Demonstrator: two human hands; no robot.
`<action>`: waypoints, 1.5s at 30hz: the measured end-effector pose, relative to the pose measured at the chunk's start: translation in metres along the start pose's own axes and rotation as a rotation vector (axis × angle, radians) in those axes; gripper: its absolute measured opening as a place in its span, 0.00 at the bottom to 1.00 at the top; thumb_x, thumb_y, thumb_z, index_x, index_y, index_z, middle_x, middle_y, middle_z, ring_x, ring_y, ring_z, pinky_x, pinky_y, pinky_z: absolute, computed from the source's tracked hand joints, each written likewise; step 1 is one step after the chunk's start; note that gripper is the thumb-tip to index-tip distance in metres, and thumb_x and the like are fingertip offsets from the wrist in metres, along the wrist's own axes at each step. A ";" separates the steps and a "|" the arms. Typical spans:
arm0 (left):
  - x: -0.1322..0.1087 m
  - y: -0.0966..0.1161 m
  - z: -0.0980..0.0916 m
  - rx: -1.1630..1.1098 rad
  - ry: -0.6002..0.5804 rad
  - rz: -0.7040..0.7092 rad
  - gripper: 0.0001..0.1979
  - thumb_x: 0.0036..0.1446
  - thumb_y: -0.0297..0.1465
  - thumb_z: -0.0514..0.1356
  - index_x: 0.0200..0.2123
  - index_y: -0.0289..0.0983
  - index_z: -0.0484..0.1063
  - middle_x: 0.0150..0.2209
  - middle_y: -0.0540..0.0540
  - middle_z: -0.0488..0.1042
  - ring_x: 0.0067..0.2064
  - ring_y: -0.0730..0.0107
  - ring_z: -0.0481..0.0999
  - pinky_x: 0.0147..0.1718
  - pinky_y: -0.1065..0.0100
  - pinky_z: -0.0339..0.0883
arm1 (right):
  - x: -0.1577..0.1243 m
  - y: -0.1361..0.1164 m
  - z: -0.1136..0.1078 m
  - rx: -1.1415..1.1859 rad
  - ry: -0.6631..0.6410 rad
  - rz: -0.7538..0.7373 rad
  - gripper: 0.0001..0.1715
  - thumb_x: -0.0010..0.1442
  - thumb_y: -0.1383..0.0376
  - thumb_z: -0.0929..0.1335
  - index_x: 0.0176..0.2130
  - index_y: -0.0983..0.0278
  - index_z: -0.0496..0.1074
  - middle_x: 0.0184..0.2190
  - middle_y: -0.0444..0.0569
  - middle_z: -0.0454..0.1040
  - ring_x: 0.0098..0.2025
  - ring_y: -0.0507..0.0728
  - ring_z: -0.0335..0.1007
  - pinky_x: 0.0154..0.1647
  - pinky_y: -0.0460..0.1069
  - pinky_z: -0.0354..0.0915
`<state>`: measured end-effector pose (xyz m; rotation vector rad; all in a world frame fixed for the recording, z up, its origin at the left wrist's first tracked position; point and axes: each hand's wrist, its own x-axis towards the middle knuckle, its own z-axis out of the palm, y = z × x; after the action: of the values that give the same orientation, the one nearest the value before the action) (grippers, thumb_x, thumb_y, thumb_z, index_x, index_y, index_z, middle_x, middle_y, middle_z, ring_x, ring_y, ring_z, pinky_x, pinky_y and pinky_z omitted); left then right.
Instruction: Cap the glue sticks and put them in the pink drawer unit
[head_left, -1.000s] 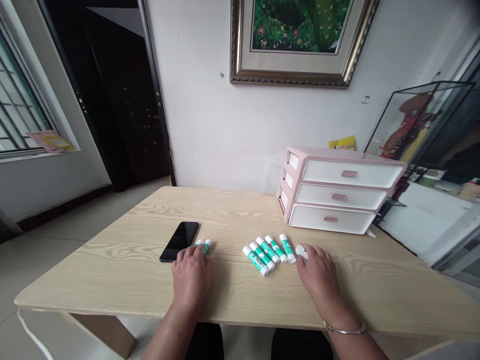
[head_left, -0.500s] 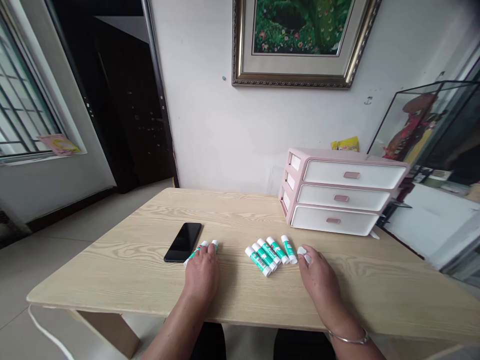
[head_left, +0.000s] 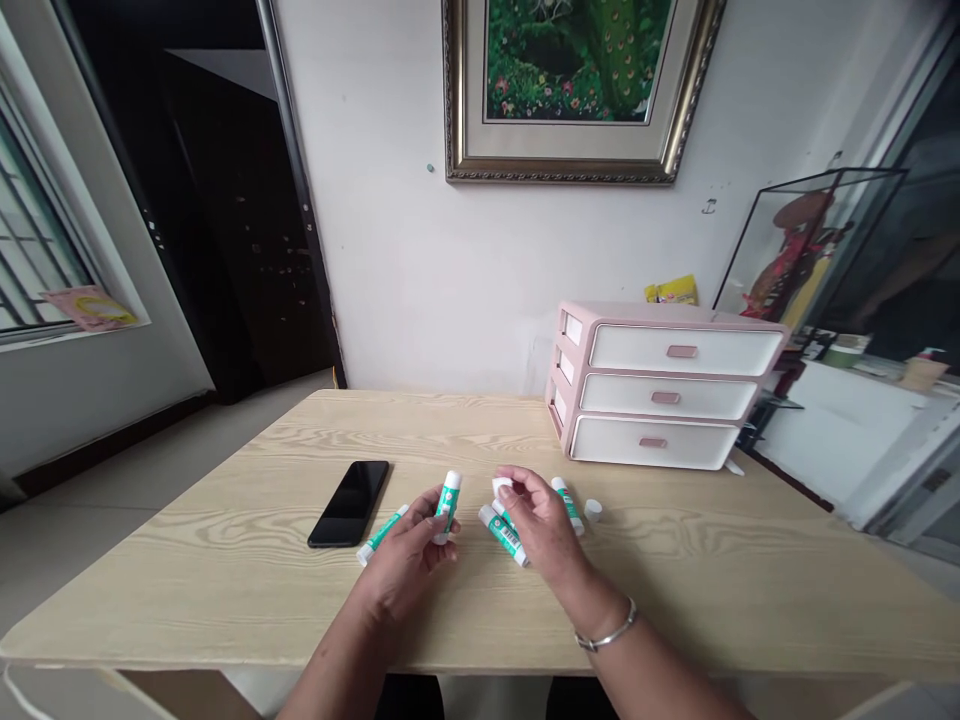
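Pinched in my left hand (head_left: 411,556) is a green and white glue stick (head_left: 448,500), tilted upright above the table. Another glue stick (head_left: 382,536) lies just left of that hand. My right hand (head_left: 541,520) holds a small white cap (head_left: 502,485) between thumb and fingers. Under and beside it lie more glue sticks, one at its left (head_left: 504,536) and one at its right (head_left: 568,505); the hand hides others in part. A loose white cap (head_left: 593,510) rests on the table to the right.
A black phone (head_left: 349,504) lies on the wooden table (head_left: 225,580) at the left. A pink and white drawer unit (head_left: 667,390) stands at the back right, with a yellow packet (head_left: 673,291) behind its top. A framed picture hangs on the wall.
My left hand has lifted a glue stick off the table. My right hand has moved left over the row with one white cap, and another cap stays behind. The view has shifted slightly.
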<state>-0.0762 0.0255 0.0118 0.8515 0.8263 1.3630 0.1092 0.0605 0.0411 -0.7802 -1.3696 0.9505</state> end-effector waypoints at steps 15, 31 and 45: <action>-0.014 0.000 0.003 0.255 -0.114 -0.103 0.12 0.55 0.29 0.60 0.44 0.38 0.71 0.35 0.49 0.73 0.32 0.71 0.69 0.24 0.72 0.60 | -0.008 0.024 0.007 -0.017 -0.159 0.064 0.21 0.66 0.54 0.69 0.56 0.57 0.74 0.50 0.51 0.79 0.48 0.58 0.75 0.50 0.53 0.71; -0.019 0.000 0.000 0.427 -0.175 -0.100 0.19 0.63 0.50 0.61 0.43 0.40 0.71 0.30 0.53 0.66 0.29 0.74 0.59 0.26 0.71 0.51 | -0.014 0.015 0.008 0.231 -0.179 0.236 0.26 0.59 0.51 0.74 0.52 0.59 0.74 0.43 0.50 0.78 0.43 0.58 0.75 0.49 0.54 0.72; -0.021 -0.003 -0.004 0.459 -0.211 -0.075 0.23 0.63 0.48 0.61 0.53 0.39 0.74 0.30 0.51 0.67 0.29 0.73 0.61 0.27 0.71 0.54 | -0.020 0.023 0.002 -0.152 -0.243 -0.036 0.18 0.69 0.56 0.68 0.55 0.59 0.75 0.45 0.51 0.78 0.45 0.57 0.75 0.45 0.51 0.71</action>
<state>-0.0792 0.0051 0.0077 1.2816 1.0106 1.0080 0.1063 0.0524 0.0121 -0.7694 -1.6774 0.9441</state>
